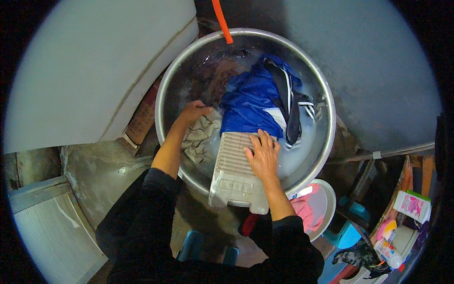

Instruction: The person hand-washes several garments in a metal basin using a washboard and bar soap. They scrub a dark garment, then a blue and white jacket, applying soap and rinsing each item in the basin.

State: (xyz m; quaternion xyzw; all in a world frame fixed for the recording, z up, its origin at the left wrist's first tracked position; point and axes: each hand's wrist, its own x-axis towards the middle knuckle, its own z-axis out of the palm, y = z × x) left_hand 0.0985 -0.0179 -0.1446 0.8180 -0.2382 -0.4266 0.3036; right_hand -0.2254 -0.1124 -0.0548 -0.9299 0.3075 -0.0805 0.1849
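In a large steel basin (161, 118) of cloudy water, a ribbed plastic washboard (224, 175) leans toward me, with a blue garment (248, 104) over its top end. Dark cloth with white stripes (291, 113) lies at the right, brownish cloth (222, 71) at the back. My left hand (194, 112) has its fingers bent onto a bunched beige cloth (196, 139) at the basin's left side. My right hand (262, 154) rests on the washboard just below the blue garment, fingers spread.
An orange hose (221, 19) hangs over the rim. Grey tanks or walls (80, 66) flank the basin. A small bowl (331, 203) with pink cloth sits lower right, beside bottles and boxes (388, 253) on a wooden rack. A pale panel (54, 227) lies lower left.
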